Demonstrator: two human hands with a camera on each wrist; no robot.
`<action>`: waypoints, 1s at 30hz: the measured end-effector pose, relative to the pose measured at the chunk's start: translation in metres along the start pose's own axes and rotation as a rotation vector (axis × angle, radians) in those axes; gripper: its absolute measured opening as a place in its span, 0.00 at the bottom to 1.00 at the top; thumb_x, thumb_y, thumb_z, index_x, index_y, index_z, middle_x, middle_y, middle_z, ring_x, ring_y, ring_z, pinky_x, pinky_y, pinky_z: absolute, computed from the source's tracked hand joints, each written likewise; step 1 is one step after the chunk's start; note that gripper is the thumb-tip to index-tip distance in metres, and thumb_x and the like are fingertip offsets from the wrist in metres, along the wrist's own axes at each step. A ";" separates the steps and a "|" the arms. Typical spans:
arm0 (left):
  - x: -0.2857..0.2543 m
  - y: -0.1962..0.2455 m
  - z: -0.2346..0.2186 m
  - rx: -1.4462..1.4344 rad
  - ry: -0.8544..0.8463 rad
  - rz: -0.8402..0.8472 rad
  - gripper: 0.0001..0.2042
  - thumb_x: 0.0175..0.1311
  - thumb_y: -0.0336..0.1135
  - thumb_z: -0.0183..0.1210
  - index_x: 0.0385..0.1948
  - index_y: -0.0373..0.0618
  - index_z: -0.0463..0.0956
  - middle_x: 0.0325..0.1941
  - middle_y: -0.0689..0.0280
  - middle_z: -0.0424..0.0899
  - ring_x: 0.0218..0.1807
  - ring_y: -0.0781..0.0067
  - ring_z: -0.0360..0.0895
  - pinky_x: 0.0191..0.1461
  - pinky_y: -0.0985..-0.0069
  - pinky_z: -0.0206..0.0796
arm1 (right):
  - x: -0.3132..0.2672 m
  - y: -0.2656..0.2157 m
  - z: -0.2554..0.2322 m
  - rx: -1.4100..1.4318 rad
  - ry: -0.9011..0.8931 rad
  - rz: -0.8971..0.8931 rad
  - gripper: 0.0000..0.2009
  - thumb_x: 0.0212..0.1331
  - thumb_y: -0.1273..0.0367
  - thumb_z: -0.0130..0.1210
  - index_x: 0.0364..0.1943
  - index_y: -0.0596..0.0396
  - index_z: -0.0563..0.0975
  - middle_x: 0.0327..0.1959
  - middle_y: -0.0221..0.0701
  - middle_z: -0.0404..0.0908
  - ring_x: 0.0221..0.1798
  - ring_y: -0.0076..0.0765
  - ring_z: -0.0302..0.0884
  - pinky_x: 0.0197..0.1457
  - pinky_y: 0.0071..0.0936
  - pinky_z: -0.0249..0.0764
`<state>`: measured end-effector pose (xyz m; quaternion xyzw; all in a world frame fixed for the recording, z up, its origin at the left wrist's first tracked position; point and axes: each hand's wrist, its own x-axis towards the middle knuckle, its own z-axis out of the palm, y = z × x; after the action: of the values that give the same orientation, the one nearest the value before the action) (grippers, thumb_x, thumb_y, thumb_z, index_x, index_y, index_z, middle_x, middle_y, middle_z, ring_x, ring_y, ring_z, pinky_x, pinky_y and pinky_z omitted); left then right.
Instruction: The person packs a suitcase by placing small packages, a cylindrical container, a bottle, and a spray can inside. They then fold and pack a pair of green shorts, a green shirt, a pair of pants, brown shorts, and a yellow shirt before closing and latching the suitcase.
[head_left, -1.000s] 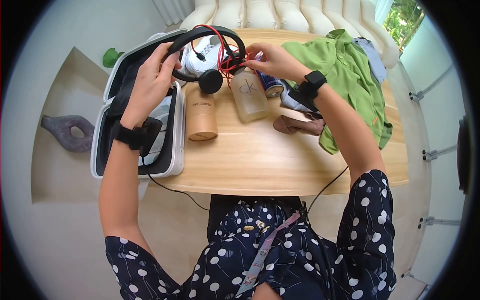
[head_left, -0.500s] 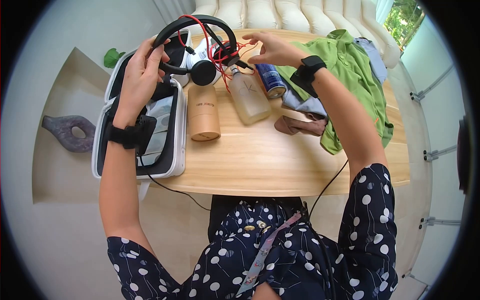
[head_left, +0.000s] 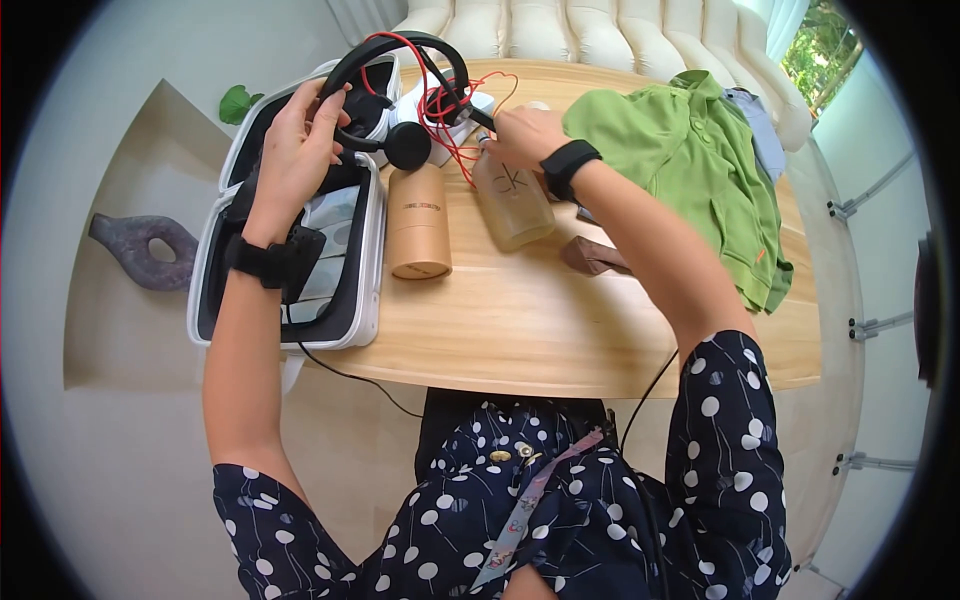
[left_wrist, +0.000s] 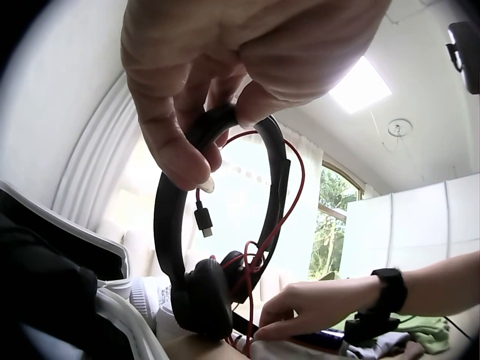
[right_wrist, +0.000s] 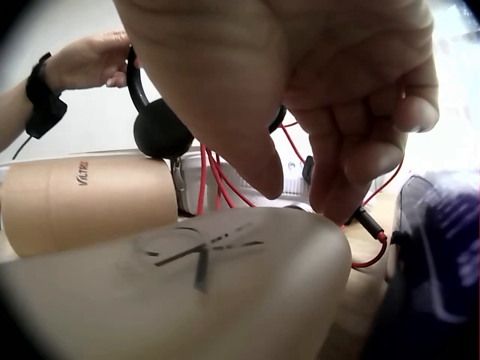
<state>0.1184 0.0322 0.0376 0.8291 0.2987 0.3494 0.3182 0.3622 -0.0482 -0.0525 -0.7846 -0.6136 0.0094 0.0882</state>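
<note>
Gripping the black headphones (head_left: pixel 408 147) by the headband, left hand (head_left: pixel 297 142) has them upright above the desk (head_left: pixel 500 340). Right hand (head_left: pixel 528 138) has fingers bent at the frosted bottle's (head_left: pixel 516 208) top, beside the tangled red cable (right_wrist: pixel 217 176); can't tell what, if anything, it pinches. Tan cylinder (head_left: pixel 420 225) stands left of bottle, then open white suitcase (head_left: pixel 371 275). Green shirt (head_left: pixel 650 145) lies to the right.

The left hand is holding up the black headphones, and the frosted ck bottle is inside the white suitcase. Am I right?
Not quite: the frosted ck bottle is on the wooden table, as the head view shows. The left hand is indeed holding up the black headphones.
</note>
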 end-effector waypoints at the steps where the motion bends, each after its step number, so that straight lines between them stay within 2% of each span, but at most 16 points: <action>1: 0.000 0.001 0.001 0.002 0.000 0.002 0.15 0.71 0.41 0.48 0.51 0.44 0.74 0.30 0.70 0.75 0.24 0.87 0.68 0.26 0.88 0.63 | 0.005 -0.003 0.005 -0.041 0.019 -0.005 0.17 0.52 0.56 0.55 0.32 0.56 0.82 0.31 0.43 0.83 0.36 0.49 0.82 0.39 0.41 0.76; 2: -0.001 0.002 0.001 0.005 -0.001 0.002 0.15 0.71 0.41 0.48 0.51 0.44 0.73 0.30 0.70 0.75 0.24 0.87 0.69 0.26 0.88 0.63 | 0.010 -0.005 0.010 -0.080 0.039 -0.010 0.19 0.54 0.53 0.54 0.32 0.56 0.81 0.31 0.42 0.83 0.35 0.47 0.82 0.38 0.41 0.76; 4: -0.002 0.004 0.002 0.012 0.000 0.002 0.15 0.71 0.41 0.48 0.51 0.44 0.73 0.31 0.70 0.75 0.24 0.86 0.69 0.26 0.87 0.63 | 0.019 -0.009 0.015 -0.081 0.002 0.004 0.19 0.53 0.53 0.55 0.33 0.56 0.82 0.32 0.42 0.83 0.38 0.47 0.82 0.41 0.40 0.76; 6: -0.003 0.003 0.002 0.029 0.003 -0.001 0.15 0.71 0.41 0.48 0.51 0.44 0.73 0.31 0.69 0.76 0.24 0.86 0.69 0.27 0.87 0.64 | 0.028 -0.014 0.017 -0.057 -0.083 0.079 0.16 0.49 0.59 0.58 0.38 0.54 0.82 0.40 0.43 0.83 0.44 0.45 0.82 0.46 0.35 0.76; 8: -0.003 0.001 0.001 0.034 0.016 -0.004 0.15 0.70 0.41 0.48 0.51 0.43 0.73 0.31 0.68 0.76 0.23 0.85 0.70 0.27 0.86 0.65 | 0.030 -0.011 0.014 -0.037 -0.107 0.083 0.18 0.47 0.57 0.59 0.39 0.54 0.82 0.42 0.42 0.82 0.46 0.44 0.81 0.48 0.34 0.76; 10: -0.004 0.000 0.001 0.013 0.049 0.001 0.16 0.68 0.41 0.51 0.49 0.40 0.73 0.28 0.66 0.78 0.23 0.82 0.71 0.27 0.81 0.67 | 0.027 -0.005 0.007 0.043 -0.130 0.066 0.20 0.46 0.55 0.60 0.39 0.54 0.82 0.41 0.41 0.83 0.45 0.43 0.81 0.47 0.35 0.76; 14: -0.001 -0.005 0.000 0.006 0.067 -0.026 0.16 0.68 0.41 0.52 0.49 0.40 0.73 0.28 0.65 0.78 0.23 0.81 0.72 0.27 0.81 0.67 | 0.012 0.000 -0.017 0.173 -0.108 0.063 0.23 0.46 0.51 0.58 0.38 0.57 0.81 0.36 0.41 0.83 0.41 0.46 0.81 0.45 0.38 0.75; 15: -0.001 -0.007 0.000 0.000 0.077 -0.035 0.16 0.68 0.41 0.52 0.49 0.39 0.73 0.28 0.65 0.78 0.23 0.81 0.72 0.27 0.81 0.67 | 0.011 0.001 -0.022 0.178 -0.105 0.096 0.25 0.45 0.48 0.58 0.34 0.58 0.82 0.33 0.42 0.83 0.38 0.46 0.81 0.43 0.38 0.75; 16: 0.000 -0.009 0.001 -0.007 0.088 -0.046 0.17 0.67 0.41 0.52 0.50 0.39 0.73 0.28 0.65 0.78 0.23 0.81 0.72 0.27 0.81 0.67 | 0.008 0.003 -0.025 0.173 -0.111 0.098 0.25 0.45 0.48 0.58 0.34 0.58 0.82 0.33 0.42 0.83 0.38 0.46 0.81 0.43 0.38 0.75; 19: 0.001 -0.012 0.002 -0.031 0.083 -0.033 0.17 0.68 0.42 0.51 0.50 0.40 0.73 0.29 0.66 0.78 0.23 0.81 0.72 0.27 0.82 0.67 | 0.000 0.007 -0.029 0.320 -0.082 0.025 0.28 0.43 0.44 0.60 0.27 0.59 0.82 0.28 0.40 0.83 0.33 0.43 0.81 0.39 0.35 0.75; 23: 0.001 -0.010 0.002 -0.062 0.106 -0.016 0.16 0.68 0.42 0.51 0.50 0.40 0.73 0.30 0.66 0.78 0.23 0.81 0.72 0.27 0.82 0.67 | -0.014 -0.003 -0.033 0.347 -0.042 -0.034 0.27 0.45 0.45 0.61 0.27 0.60 0.81 0.25 0.40 0.82 0.30 0.42 0.80 0.36 0.34 0.74; 25: -0.001 -0.006 0.001 -0.067 0.111 -0.011 0.16 0.69 0.42 0.49 0.50 0.42 0.73 0.31 0.67 0.77 0.24 0.83 0.71 0.28 0.84 0.66 | -0.023 -0.010 -0.033 0.428 0.057 -0.135 0.25 0.47 0.48 0.63 0.26 0.61 0.80 0.22 0.38 0.80 0.26 0.38 0.77 0.31 0.32 0.72; 30: -0.006 -0.004 -0.002 -0.066 0.117 0.000 0.16 0.71 0.43 0.48 0.51 0.43 0.74 0.31 0.69 0.75 0.26 0.85 0.70 0.29 0.87 0.65 | -0.043 -0.020 -0.043 0.536 0.053 -0.231 0.21 0.51 0.53 0.64 0.27 0.63 0.79 0.20 0.36 0.77 0.21 0.30 0.71 0.27 0.29 0.67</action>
<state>0.1117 0.0312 0.0333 0.7963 0.3052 0.4069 0.3274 0.3375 -0.0908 -0.0115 -0.6582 -0.6721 0.1407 0.3086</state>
